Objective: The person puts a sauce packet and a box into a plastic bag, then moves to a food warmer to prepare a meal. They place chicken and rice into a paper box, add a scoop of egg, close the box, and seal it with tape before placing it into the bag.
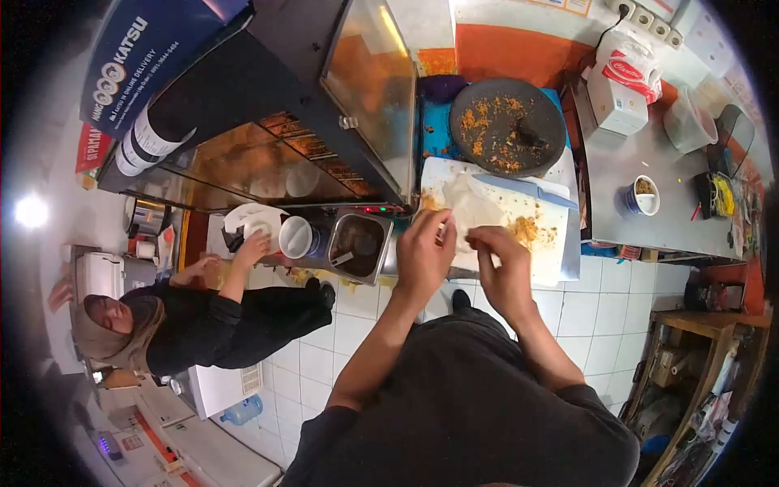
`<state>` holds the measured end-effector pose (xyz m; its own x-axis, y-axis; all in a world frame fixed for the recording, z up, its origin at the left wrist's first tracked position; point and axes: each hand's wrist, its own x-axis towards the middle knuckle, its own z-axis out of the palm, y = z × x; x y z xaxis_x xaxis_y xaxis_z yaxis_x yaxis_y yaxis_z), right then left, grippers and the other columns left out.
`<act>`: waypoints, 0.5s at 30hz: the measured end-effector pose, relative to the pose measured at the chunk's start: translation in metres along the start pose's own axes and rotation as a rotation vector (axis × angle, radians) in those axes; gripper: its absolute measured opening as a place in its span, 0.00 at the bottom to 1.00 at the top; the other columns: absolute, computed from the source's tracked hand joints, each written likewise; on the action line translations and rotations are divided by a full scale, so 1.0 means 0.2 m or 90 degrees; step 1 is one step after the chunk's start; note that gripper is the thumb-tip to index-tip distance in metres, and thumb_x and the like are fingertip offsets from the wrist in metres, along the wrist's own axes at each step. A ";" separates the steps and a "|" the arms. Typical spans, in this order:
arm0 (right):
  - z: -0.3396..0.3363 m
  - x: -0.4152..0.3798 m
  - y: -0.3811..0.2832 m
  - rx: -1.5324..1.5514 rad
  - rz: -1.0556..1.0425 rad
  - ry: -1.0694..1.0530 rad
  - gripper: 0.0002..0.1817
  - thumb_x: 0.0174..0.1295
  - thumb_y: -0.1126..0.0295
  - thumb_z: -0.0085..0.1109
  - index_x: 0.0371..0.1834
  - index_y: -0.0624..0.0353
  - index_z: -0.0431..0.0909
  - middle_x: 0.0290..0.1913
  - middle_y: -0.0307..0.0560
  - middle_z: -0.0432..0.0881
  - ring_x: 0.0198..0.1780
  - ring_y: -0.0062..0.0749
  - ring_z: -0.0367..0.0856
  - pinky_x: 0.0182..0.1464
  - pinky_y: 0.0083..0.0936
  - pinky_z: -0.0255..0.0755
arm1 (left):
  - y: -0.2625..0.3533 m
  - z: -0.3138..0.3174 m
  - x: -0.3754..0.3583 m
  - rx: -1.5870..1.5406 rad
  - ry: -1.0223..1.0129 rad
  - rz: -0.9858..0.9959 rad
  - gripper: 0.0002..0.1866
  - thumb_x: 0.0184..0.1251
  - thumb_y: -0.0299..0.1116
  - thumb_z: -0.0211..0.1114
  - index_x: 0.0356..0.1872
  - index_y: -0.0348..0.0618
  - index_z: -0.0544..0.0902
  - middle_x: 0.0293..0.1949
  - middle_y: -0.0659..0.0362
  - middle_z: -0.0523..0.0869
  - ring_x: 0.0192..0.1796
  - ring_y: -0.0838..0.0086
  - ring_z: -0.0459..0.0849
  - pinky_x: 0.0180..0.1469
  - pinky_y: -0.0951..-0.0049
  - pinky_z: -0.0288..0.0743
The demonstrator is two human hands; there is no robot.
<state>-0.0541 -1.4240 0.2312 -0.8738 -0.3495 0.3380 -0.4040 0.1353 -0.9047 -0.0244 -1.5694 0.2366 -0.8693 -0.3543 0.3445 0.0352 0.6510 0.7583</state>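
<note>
A thin, see-through plastic piece point(472, 204), perhaps a bag or glove, lies over the white cutting board point(553, 266) between my hands. My left hand point(423, 253) has its fingers curled at the plastic's left edge. On the other side, my right hand point(505, 264) pinches at its lower right edge with thumb and fingers together. Orange-brown crumbs point(523, 231) are scattered on the board beside my right hand. Behind the plastic, a knife point(531, 191) with a grey-blue handle lies across the board.
A dark stone mortar point(487, 154) with orange bits stands behind the board. To the left are a glass display warmer point(369, 97), a metal container point(357, 247) and a paper cup point(295, 237). A co-worker point(211, 325) handles a white item there. A filled cup point(643, 196) stands right.
</note>
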 end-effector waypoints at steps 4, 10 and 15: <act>0.02 0.03 0.12 -0.103 -0.011 -0.124 0.11 0.55 0.79 0.58 0.42 0.66 0.80 0.42 0.65 0.83 0.43 0.63 0.81 0.47 0.41 0.77 | 0.16 0.01 -0.11 0.109 -0.035 0.178 0.12 0.59 0.20 0.66 0.45 0.39 0.85 0.40 0.55 0.84 0.36 0.63 0.86 0.37 0.67 0.80; 0.17 0.11 0.17 -0.263 -0.187 -0.141 0.30 0.61 0.64 0.63 0.68 0.58 0.70 0.60 0.66 0.73 0.67 0.58 0.69 0.67 0.47 0.63 | 0.20 -0.03 -0.20 0.144 -0.063 0.228 0.19 0.54 0.18 0.65 0.50 0.37 0.83 0.45 0.55 0.82 0.47 0.63 0.83 0.47 0.67 0.80; 0.17 0.27 0.09 0.220 0.212 -0.216 0.39 0.76 0.40 0.31 0.78 0.61 0.55 0.77 0.54 0.58 0.78 0.45 0.54 0.77 0.41 0.47 | 0.15 -0.08 -0.23 0.058 0.049 0.180 0.20 0.56 0.22 0.70 0.52 0.38 0.80 0.51 0.48 0.77 0.53 0.55 0.80 0.54 0.60 0.76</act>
<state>-0.0990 -1.4723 0.2236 -0.7799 -0.6253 -0.0293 0.0385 -0.0012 -0.9993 0.0256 -1.5450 0.2516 -0.7915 -0.1980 0.5783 0.2229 0.7874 0.5747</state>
